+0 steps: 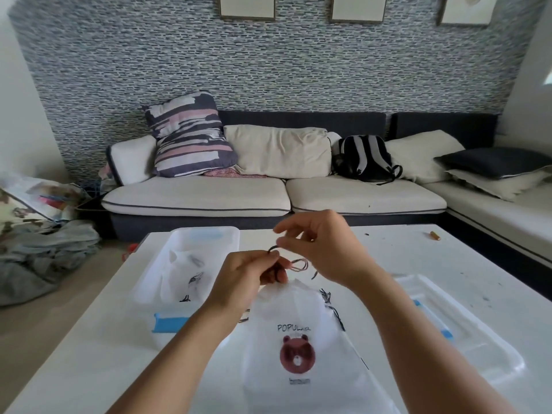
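While my left hand (242,276) and right hand (325,249) both pinch the cord (299,265) just above the bag (298,360), I'd pull evenly to snug the knot.

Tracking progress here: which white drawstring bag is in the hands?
The white fabric bag with the brown bear print, nearest the camera: left hand and right hand pinch its dark cord. The other bag lies untouched in the clear plastic tub.

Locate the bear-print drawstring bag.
Head view, bottom centre: the bear-print drawstring bag lies on the table between a plastic bin and a clear tray; left hand and right hand pinch its drawstring above.
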{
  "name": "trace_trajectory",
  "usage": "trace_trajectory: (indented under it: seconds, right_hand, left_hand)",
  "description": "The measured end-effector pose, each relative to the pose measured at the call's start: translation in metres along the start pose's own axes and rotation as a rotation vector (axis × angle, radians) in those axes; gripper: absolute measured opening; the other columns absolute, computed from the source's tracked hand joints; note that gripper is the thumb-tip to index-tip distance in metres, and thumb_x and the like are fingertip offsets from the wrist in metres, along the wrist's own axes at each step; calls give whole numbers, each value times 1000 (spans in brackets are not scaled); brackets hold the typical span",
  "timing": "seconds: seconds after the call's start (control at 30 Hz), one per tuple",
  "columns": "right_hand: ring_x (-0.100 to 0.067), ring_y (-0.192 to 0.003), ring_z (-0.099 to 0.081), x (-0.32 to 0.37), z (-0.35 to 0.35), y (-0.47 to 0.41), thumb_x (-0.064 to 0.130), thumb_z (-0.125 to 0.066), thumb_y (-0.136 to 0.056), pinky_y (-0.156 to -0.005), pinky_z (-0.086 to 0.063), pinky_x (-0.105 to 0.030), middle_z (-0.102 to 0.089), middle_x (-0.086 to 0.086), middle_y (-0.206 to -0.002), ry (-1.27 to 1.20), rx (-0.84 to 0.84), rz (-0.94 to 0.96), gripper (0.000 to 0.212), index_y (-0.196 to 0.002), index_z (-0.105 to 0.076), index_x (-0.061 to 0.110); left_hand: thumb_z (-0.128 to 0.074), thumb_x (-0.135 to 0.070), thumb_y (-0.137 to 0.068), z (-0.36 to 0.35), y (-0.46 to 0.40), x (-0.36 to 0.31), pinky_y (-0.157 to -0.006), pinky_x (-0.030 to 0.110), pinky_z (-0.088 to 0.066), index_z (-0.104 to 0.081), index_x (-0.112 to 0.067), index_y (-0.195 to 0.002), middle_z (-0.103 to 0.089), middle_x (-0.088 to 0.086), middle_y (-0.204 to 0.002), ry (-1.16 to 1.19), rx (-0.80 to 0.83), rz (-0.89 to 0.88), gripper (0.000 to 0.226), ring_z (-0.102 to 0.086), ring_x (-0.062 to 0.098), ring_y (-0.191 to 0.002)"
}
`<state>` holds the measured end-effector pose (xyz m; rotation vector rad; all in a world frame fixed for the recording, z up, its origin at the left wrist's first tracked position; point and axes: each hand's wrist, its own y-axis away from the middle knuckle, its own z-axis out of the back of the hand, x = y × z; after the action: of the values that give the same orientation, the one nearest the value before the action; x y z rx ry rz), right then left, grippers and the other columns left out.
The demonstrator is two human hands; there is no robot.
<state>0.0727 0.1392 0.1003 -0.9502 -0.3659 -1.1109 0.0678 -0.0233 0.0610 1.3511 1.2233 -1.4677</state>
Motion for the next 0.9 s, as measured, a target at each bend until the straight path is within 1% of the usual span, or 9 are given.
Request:
trace_trajectory:
  seconds: [0.03,0.1,0.23,0.33,0.43,0.5,0.63,0.77,0.9]
  right_hand:
    - [0,-46,-49,-3,2,-1,13,-77,-85,-50,-37,-13,-64,18,-58,11,-45,-15,4,-88,-79,15]
    - [1,-45,-45,-8,8,-1,13,-79,-83,-50,-35,-10,-60,19,-50,-9,-50,-74,2,-82,-81,13]
    - [-1,-43,-40,-10,11,1,9,-78,-84,-49,-33,-13,-61,16,-51,-56,98,-136,5,-84,-82,12]
    - [-2,-42,-39,-10,7,0,9,-76,-85,-49,-30,-10,-56,14,-47,-93,99,-129,5,-85,-81,9]
    - [-3,-44,-33,-13,3,-1,8,-79,-83,-49,-30,-17,-52,11,-46,-125,114,-141,4,-83,-82,11]
    - [-6,-44,-35,-14,3,0,7,-80,-82,-49,-32,-19,-51,9,-46,-151,144,-157,3,-84,-82,10]
    - [-5,-40,-38,-11,5,2,13,-81,-82,-47,-33,-15,-49,9,-42,-75,217,-173,7,-81,-80,7]
    - [-3,-40,-37,-7,4,3,15,-71,-91,-46,-31,-11,-46,14,-41,-7,265,-157,15,-79,-76,7]
    - [-2,-48,-42,0,-1,2,13,-54,-99,-53,-36,-17,-56,16,-51,-24,223,-149,27,-74,-63,13]
  left_hand:
    - [-52,-9,-99,1,-2,-1,-75,29,-50,-77,-8,-66,-66,15,-68,58,-57,28,41,-62,19,-66]
    - [-48,-12,-99,2,-3,-2,-74,30,-49,-76,-11,-58,-66,14,-66,136,-146,73,49,-62,17,-62]
    - [-47,-19,-100,6,-6,-2,-74,33,-48,-76,-12,-57,-68,13,-65,141,-237,101,52,-61,18,-63]
    - [-47,-19,-101,3,-7,-2,-75,32,-50,-76,-11,-60,-69,15,-67,151,-240,84,51,-63,17,-62]
    - [-47,-19,-101,2,-5,-2,-75,30,-51,-76,-10,-64,-69,14,-68,153,-219,60,48,-64,17,-64]
    - [-47,-19,-101,3,-5,-1,-77,32,-50,-76,-7,-69,-68,13,-68,139,-218,55,45,-64,18,-67]
    - [-48,-19,-98,6,-4,0,-77,36,-47,-77,-10,-72,-68,9,-69,95,-222,32,40,-64,18,-71]
    - [-49,-19,-98,7,-5,2,-82,36,-49,-78,-10,-74,-71,9,-73,63,-219,-5,38,-65,18,-73]
    - [-46,-23,-104,5,-4,5,-81,32,-51,-79,-8,-78,-71,12,-73,76,-157,-19,45,-66,15,-71]
